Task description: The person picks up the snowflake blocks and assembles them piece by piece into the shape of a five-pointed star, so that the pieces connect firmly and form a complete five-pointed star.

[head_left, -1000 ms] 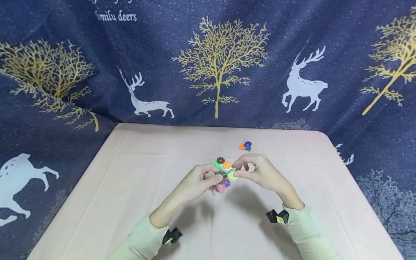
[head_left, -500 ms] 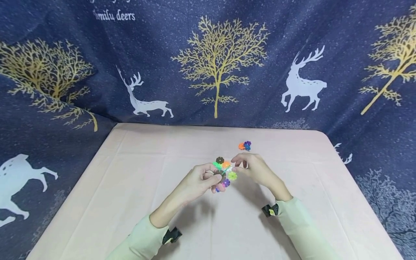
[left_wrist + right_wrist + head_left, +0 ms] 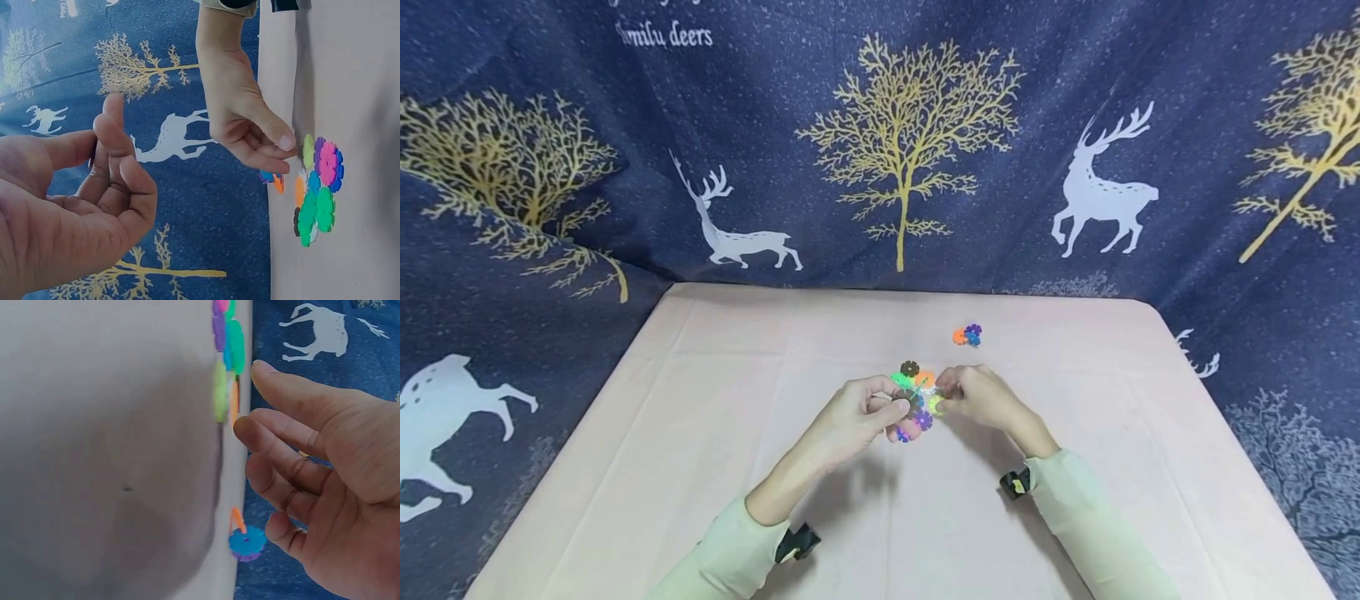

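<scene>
My left hand [image 3: 861, 414] pinches a dark brown notched flower disc [image 3: 911, 398] between thumb and fingers. A thin green disc [image 3: 922, 386], seen edge-on, sticks up from it. In the left wrist view the left fingers mostly hide this, leaving a thin dark edge. Below on the table lies a loose group of flower discs, among them an orange disc [image 3: 926, 379], a purple disc [image 3: 923, 419] and a green disc [image 3: 325, 209]. My right hand [image 3: 988, 400] reaches down to this group, its fingertips at a yellow-green disc [image 3: 936, 405]; in the right wrist view thumb and fingers stand apart.
Farther back on the table [image 3: 737, 333] lies a small cluster with an orange disc [image 3: 959, 337], a blue disc [image 3: 973, 339] and a purple disc [image 3: 973, 329]. A dark blue cloth [image 3: 850, 100] with deer and trees hangs behind the table's far edge.
My right hand has left the green disc in the left hand and moved down to the yellow-green disc. The left hand keeps its hold and place.
</scene>
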A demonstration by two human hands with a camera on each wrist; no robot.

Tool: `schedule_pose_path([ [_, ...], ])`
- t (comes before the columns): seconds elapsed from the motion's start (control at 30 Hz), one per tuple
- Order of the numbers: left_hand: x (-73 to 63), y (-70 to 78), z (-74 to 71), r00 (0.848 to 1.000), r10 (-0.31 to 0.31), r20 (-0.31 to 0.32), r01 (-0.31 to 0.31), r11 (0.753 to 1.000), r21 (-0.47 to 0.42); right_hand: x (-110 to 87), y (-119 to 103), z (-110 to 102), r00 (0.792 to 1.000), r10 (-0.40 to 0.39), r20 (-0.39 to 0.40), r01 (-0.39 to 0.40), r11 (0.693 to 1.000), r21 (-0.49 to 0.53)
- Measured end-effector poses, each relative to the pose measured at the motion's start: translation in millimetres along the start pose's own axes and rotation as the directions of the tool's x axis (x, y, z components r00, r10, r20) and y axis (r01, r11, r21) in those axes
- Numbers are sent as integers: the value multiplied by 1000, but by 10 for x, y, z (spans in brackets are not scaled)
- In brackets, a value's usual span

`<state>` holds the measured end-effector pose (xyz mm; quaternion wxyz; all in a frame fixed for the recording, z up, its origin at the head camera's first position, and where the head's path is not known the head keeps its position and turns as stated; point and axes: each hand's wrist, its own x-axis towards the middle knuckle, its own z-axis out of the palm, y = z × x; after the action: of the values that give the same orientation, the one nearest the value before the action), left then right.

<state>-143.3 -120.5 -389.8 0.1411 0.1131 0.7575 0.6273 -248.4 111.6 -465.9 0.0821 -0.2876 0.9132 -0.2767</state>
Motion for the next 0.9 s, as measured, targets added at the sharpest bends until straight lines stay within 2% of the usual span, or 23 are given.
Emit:
schedule_pose_path([
  [0.27,15,-13,2,1000,2,3,-2,1000,-32,5,93,83,1000,18,21,-18,1000,-2],
  [0.67,23,-27,1,1000,-20,-18,20,999,-31,-6,74,86,997,22,70,-22,1000,4],
  [0.9,27,-32,2,1000,-10,-28,9,1000,-22,-42,27,82,999,-13,40,12,1000,27],
])
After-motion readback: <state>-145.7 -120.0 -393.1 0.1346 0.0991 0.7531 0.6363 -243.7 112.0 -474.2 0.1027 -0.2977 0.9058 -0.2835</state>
